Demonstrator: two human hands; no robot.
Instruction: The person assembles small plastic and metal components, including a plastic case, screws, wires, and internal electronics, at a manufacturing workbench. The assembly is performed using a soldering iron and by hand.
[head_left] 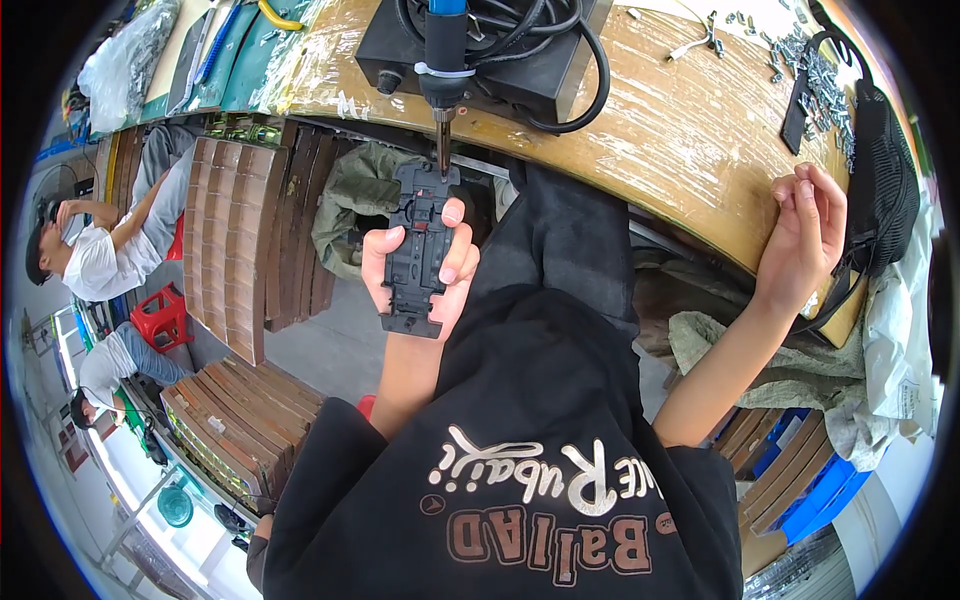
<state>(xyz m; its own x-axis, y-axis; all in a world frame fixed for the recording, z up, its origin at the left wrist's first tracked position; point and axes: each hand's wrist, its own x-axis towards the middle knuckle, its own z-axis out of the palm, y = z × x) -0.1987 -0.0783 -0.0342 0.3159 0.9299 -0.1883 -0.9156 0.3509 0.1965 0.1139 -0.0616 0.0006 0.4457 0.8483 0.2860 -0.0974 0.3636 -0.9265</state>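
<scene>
My left hand [455, 265] is closed around a flat black plastic chassis [418, 245], like a toy car's underside, with thumb and fingers on its two long edges. A small red piece shows near its middle. From above, a blue and black electric screwdriver [445, 60] points down, its metal bit [443, 150] at the chassis's far end; whether they touch I cannot tell. My right hand [805, 235] is raised beside the table's right edge, fingers bent loosely and apart, nothing visible in them. Closest to it are a black strip [795, 112] and small dark metal parts [825, 95].
A black box with coiled cables [545, 70] stands on the wooden table [680, 150]. A black mesh bag [885, 180] lies at the right. Brown compartment trays [225, 230] stand stacked at left, near a red stool [160, 318] and two other people [120, 255].
</scene>
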